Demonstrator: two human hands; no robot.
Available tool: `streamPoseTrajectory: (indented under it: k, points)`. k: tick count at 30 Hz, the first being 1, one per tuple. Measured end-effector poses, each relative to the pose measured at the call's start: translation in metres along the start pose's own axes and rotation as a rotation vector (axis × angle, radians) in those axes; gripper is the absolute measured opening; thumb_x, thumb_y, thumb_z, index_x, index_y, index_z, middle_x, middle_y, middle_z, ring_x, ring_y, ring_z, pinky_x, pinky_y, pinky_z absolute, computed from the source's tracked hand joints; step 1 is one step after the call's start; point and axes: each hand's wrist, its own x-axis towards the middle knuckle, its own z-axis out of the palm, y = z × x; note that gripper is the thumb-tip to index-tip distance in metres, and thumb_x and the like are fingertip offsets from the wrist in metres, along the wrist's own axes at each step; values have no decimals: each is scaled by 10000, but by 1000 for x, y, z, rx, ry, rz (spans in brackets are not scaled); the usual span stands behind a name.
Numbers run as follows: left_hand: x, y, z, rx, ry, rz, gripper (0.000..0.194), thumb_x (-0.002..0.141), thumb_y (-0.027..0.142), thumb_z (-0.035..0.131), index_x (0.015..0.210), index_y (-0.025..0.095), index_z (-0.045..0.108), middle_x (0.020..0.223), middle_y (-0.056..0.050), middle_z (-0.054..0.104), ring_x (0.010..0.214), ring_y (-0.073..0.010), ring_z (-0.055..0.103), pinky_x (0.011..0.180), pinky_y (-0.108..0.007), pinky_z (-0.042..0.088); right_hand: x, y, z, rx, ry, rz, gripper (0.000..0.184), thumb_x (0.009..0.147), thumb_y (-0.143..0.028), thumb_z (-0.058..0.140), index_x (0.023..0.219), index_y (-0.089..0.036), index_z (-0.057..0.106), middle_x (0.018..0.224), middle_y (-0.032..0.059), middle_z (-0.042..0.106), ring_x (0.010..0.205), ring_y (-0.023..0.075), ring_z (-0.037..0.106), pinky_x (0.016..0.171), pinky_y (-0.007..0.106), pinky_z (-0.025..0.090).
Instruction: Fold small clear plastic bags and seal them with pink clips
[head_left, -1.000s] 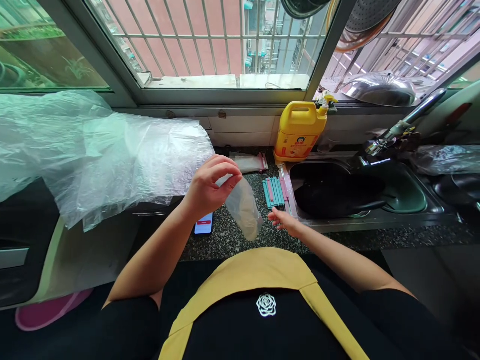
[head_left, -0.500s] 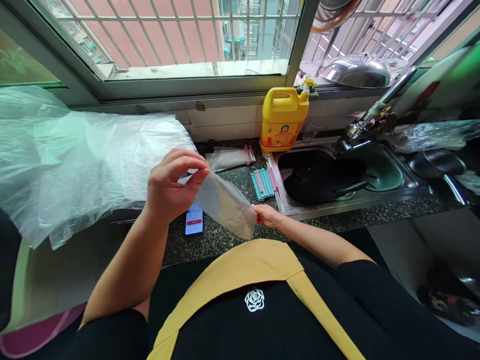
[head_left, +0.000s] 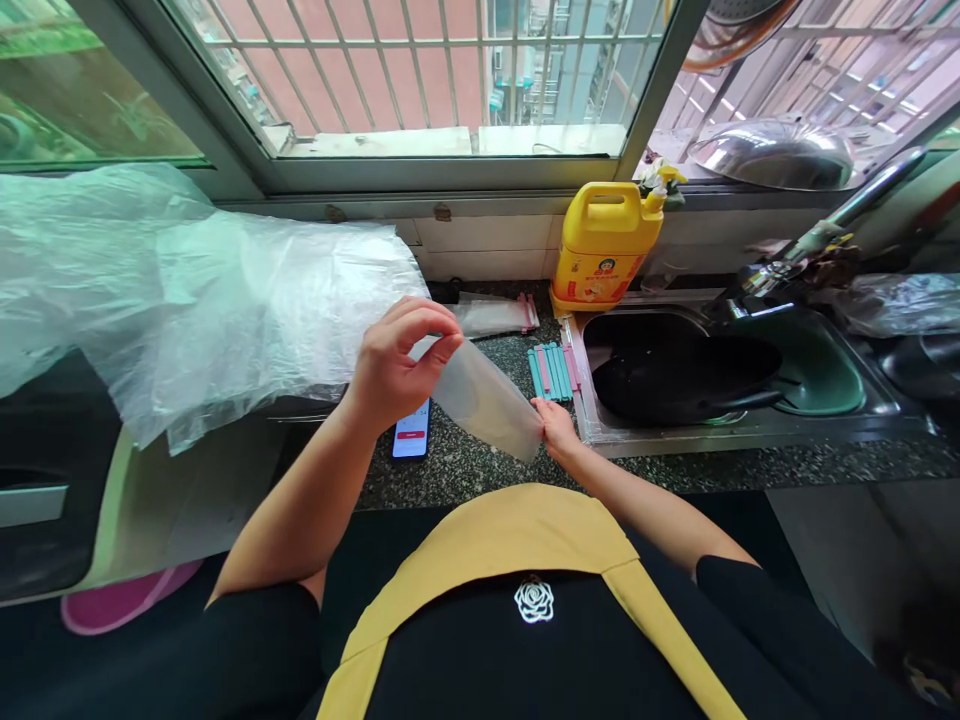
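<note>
A clear plastic bag (head_left: 487,400) is stretched at a slant above the dark speckled counter (head_left: 457,485). My left hand (head_left: 401,365) pinches its upper left end between thumb and fingers. At the lower right end, my right hand (head_left: 557,425) grips the bag's other edge. Just beyond my right hand lies a row of teal and pink bag clips (head_left: 553,371). A phone (head_left: 411,432) with a lit screen rests on the counter below my left hand. Behind the bag are flat clear bags with pink clips (head_left: 495,314).
Large plastic sheeting (head_left: 300,290) covers the left side. A yellow jug (head_left: 606,245) with a pump stands by the sink (head_left: 757,437), which holds a black pan (head_left: 682,375). The faucet (head_left: 787,260) rises behind. A barred window (head_left: 450,80) spans the back.
The view has turned left, so everything appears further right. Both hands keep their hold on the plastic bag, which looks slightly flatter and straighter.
</note>
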Motion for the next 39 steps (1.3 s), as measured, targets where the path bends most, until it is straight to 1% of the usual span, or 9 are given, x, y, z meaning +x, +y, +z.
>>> streamPoseTrajectory:
  k: [4,7,11,14,18,22,26,32,39]
  points:
    - [3,1,-1,-32,-89,-28,161,868,266,518,737,183,559,805,-39,646,769,-138,596,728,-288,504,4,-23,-13,-87,7,-114,539,598,-701,571,774,-193,535,581,-46,491,528,106,407,518,242,329]
    - [7,3,2,-72,-204,27,165,869,250,511,731,177,565,753,-33,628,706,-127,580,664,-268,490,-2,-70,-18,-125,-24,-280,563,556,-684,648,841,-205,575,772,1,578,703,139,497,653,269,402]
    - [13,8,12,-51,-328,76,169,875,242,501,747,165,581,741,-35,626,678,-118,568,629,-251,467,-28,-141,-4,-360,-406,-818,496,655,-649,646,915,-227,644,932,51,622,859,182,541,750,317,429]
    - [18,13,19,-36,-394,84,192,881,258,491,749,165,594,752,-36,636,678,-117,568,631,-253,461,-48,-171,14,-484,-531,-1027,367,703,-571,663,826,-226,644,823,30,629,794,170,534,745,328,430]
    - [19,11,18,-116,-326,12,186,872,330,514,867,176,618,755,-29,643,670,-113,571,637,-255,477,-60,-174,23,-532,-482,-1052,312,828,-443,572,625,-207,564,600,-3,545,630,138,469,657,309,402]
    - [3,-13,13,-316,-166,-151,456,836,563,493,1087,189,566,771,-36,634,685,-120,589,619,-248,491,-59,-166,14,-420,-389,-1027,314,837,-424,571,614,-204,544,626,3,571,625,134,485,673,312,406]
    - [-14,-36,27,-447,-110,-222,647,801,731,341,1095,201,565,766,-50,631,705,-131,598,578,-250,476,-56,-162,5,-321,-319,-975,291,813,-433,604,640,-204,557,644,-2,567,635,131,493,655,292,408]
    - [-15,-30,57,-459,-20,-364,423,826,597,482,781,192,593,690,-27,615,622,-114,557,573,-264,485,-56,-159,-1,-328,-283,-927,292,797,-452,618,655,-199,584,638,-7,549,628,127,485,653,286,413]
    - [-9,-25,58,-577,-4,-409,334,809,510,567,708,192,585,632,1,554,580,-98,498,545,-254,438,-55,-166,-2,-218,-236,-886,265,765,-461,655,762,-198,621,734,3,611,684,127,534,689,280,448]
